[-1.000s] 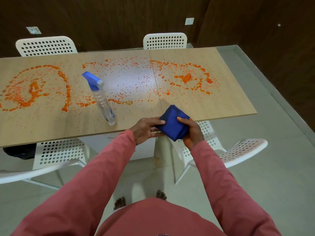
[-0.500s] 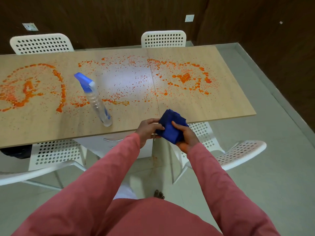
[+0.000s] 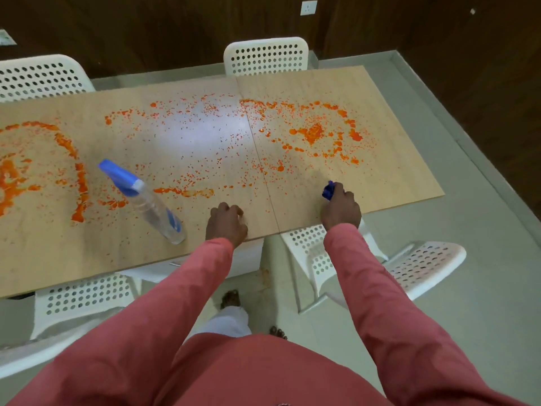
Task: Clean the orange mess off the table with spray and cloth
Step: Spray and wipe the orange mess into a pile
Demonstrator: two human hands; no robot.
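Orange mess [image 3: 314, 133] lies spattered across the long wooden table [image 3: 404, 159], thickest at the far right and in rings at the left. My right hand [image 3: 341, 208] grips a bunched blue cloth [image 3: 328, 190] and holds it against the tabletop near the front right edge; most of the cloth is hidden under the hand. My left hand [image 3: 227, 222] rests on the front edge with its fingers curled, holding nothing. A clear spray bottle [image 3: 146, 200] with a blue head stands on the table to the left of that hand.
White perforated chairs stand around the table: two behind it [image 3: 265, 55], one under the front left [image 3: 79, 294], one tucked below my right arm [image 3: 310, 244], and one pulled out at the right [image 3: 421, 265]. Grey floor lies beyond the table's right end.
Both hands held the cloth together off the front edge. Now the left hand has let go and rests on the edge, while the right hand has carried the cloth onto the tabletop.
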